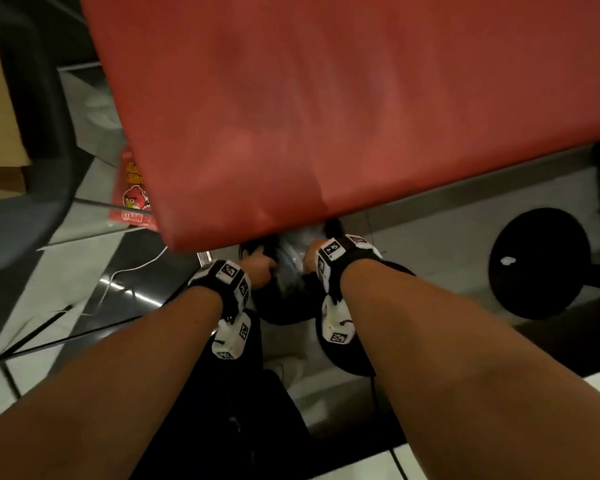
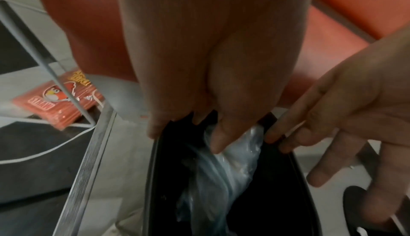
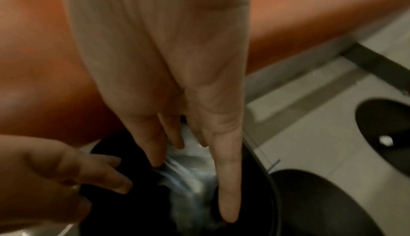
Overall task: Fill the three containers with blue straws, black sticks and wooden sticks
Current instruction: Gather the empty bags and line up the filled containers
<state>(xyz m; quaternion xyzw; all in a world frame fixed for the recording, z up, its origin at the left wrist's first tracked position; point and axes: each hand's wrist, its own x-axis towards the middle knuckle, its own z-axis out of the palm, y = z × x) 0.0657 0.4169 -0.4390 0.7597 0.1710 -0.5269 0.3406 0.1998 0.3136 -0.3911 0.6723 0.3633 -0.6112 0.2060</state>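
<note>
Low, left hand (image 1: 258, 268) gripping bin (image 2: 153, 178), right hand (image 1: 309, 259) seemingly touching bag (image 2: 221, 169)

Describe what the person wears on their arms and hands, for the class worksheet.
Both forearms are bare, without sleeves. The left hand and right hand wear no gloves. Each wrist carries a black strap holding white blocky modules printed with black-and-white square markers: the left wrist rig and the right wrist rig.
</note>
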